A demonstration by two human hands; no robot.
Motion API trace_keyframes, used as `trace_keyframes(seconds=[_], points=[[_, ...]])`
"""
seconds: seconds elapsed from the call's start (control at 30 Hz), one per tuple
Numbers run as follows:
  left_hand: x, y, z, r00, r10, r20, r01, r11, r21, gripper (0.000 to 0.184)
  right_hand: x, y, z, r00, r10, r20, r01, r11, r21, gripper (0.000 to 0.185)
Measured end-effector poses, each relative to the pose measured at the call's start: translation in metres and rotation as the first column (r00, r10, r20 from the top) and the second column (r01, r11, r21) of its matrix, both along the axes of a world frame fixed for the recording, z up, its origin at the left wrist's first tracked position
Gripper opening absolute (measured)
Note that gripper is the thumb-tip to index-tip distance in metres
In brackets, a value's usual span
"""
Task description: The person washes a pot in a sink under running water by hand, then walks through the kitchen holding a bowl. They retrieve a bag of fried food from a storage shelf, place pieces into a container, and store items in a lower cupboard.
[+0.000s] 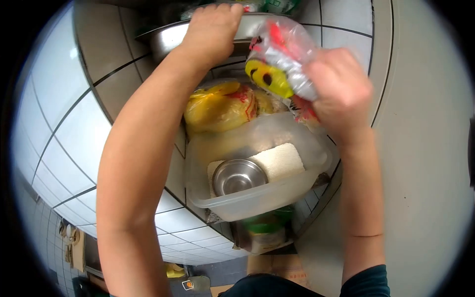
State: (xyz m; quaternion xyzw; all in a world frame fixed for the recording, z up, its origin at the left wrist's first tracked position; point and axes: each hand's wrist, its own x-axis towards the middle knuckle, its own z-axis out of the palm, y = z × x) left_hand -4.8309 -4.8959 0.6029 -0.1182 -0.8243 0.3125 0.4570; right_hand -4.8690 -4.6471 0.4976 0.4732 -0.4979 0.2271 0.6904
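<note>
My left hand (pixel 215 27) is closed over the rim of a wide metal basin (pixel 168 40) at the top of the view; its fingertips are partly hidden behind the rim. My right hand (pixel 341 89), blurred by motion, grips a crumpled clear plastic bag (pixel 284 59) with yellow, red and black print. What the bag contains cannot be made out. Below the hands sits a translucent plastic bin (pixel 237 210). Inside it, a small steel bowl (pixel 239 177) lies beside an off-white textured sheet (pixel 282 161).
Behind the bin rests a yellow plastic bag (pixel 217 111) with red print. White tiled wall (pixel 74 133) runs along the left; a pale flat panel (pixel 425 163) stands at the right. Below the bin is a green-and-white package (pixel 267 230), above a cardboard box (pixel 277 265) on the floor.
</note>
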Motion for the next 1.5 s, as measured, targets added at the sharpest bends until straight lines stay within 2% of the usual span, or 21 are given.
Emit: trace_keyframes(seconds=[0.03,0.1,0.23,0.33,0.47,0.57,0.67,0.7,0.73,0.77,0.87,0.9,1.0,1.1,1.2,1.23,1.3,1.37,1.43,1.47,1.5], points=[[-0.008,0.000,-0.004,0.998,0.044,-0.049,-0.043,0.999,0.023,0.053,-0.006,-0.011,-0.002,0.995,-0.010,-0.095,0.010,1.000,-0.007,0.011],[-0.017,-0.006,-0.002,0.991,0.066,-0.117,-0.062,0.997,0.035,0.053,-0.002,-0.022,-0.009,0.992,-0.032,-0.120,0.044,0.994,0.101,0.011],[-0.012,-0.003,0.002,0.994,0.072,-0.079,-0.066,0.995,0.079,0.051,0.001,-0.036,-0.024,0.982,-0.008,-0.188,0.057,0.965,0.257,0.013],[-0.011,-0.001,0.002,0.992,0.067,-0.111,-0.062,0.997,0.049,0.051,0.006,-0.035,-0.027,0.983,0.011,-0.185,0.043,0.958,0.284,0.014],[-0.011,-0.002,0.003,0.994,0.075,-0.085,-0.068,0.995,0.074,0.055,0.045,-0.035,-0.032,0.979,0.132,-0.152,-0.073,0.937,0.342,0.017],[-0.005,0.005,0.007,0.996,0.080,-0.037,-0.076,0.992,0.104,0.056,0.036,-0.069,-0.037,0.955,0.180,-0.237,-0.114,0.957,0.265,0.018],[-0.001,0.013,0.010,0.997,0.074,-0.027,-0.070,0.989,0.130,0.056,0.018,-0.109,-0.012,0.915,0.242,-0.322,-0.178,0.960,0.217,0.017],[0.000,0.014,0.011,0.997,0.063,-0.050,-0.057,0.992,0.114,0.050,0.008,-0.120,-0.001,0.899,0.265,-0.348,-0.198,0.956,0.216,0.017],[-0.001,0.013,0.009,0.996,0.049,-0.071,-0.042,0.994,0.097,0.044,-0.008,-0.130,0.004,0.911,0.297,-0.287,-0.193,0.920,0.340,0.008],[-0.003,0.013,0.005,0.996,0.035,-0.081,-0.028,0.996,0.085,0.040,-0.027,-0.151,-0.001,0.935,0.284,-0.210,-0.200,0.916,0.347,0.010],[-0.006,0.006,0.001,0.997,0.058,-0.041,-0.054,0.995,0.087,0.058,-0.040,-0.176,-0.013,0.955,0.288,-0.065,-0.258,0.920,0.295,0.026],[-0.009,0.005,0.002,0.996,0.039,-0.074,-0.034,0.997,0.063,0.057,-0.041,-0.177,-0.013,0.952,0.302,-0.039,-0.281,0.921,0.271,0.032],[-0.011,-0.003,-0.012,0.994,0.019,-0.110,-0.015,0.999,0.032,0.053,-0.033,-0.139,-0.008,0.990,0.139,-0.012,-0.112,0.846,0.522,0.045],[-0.013,-0.003,-0.026,0.989,-0.002,-0.147,0.007,1.000,0.031,0.043,-0.049,-0.099,-0.018,0.979,0.194,-0.069,-0.123,0.819,0.561,0.048],[-0.015,-0.003,-0.040,0.987,0.008,-0.162,-0.001,0.999,0.045,0.041,-0.057,-0.090,-0.027,0.962,0.274,0.016,-0.268,0.927,0.262,0.043],[-0.017,-0.006,-0.040,0.990,-0.019,-0.141,0.030,0.997,0.074,0.040,-0.058,-0.082,-0.026,0.951,0.223,0.215,-0.279,0.919,0.279,0.037],[-0.022,-0.013,-0.039,0.991,-0.019,-0.134,0.029,0.997,0.071,0.039,-0.063,-0.064,-0.025,0.813,0.087,0.575,-0.314,0.898,0.308,0.024],[-0.019,-0.010,-0.040,0.989,-0.030,-0.144,0.033,0.999,0.020,0.037,-0.110,-0.046,-0.031,0.430,0.296,0.853,-0.646,0.761,0.062,0.016],[-0.014,-0.009,-0.044,0.989,-0.044,-0.139,0.050,0.998,0.039,0.040,-0.142,-0.058,-0.034,0.310,0.198,0.930,-0.617,0.786,0.039,0.018],[-0.013,-0.009,-0.045,0.988,-0.054,-0.142,0.061,0.997,0.048,0.042,-0.154,-0.073,-0.038,0.407,0.018,0.913,-0.458,0.869,0.187,0.022],[-0.011,-0.010,-0.044,0.991,-0.133,0.030,0.119,0.953,0.280,0.046,-0.164,-0.087,-0.041,0.466,-0.214,0.858,-0.318,0.865,0.388,0.025]])
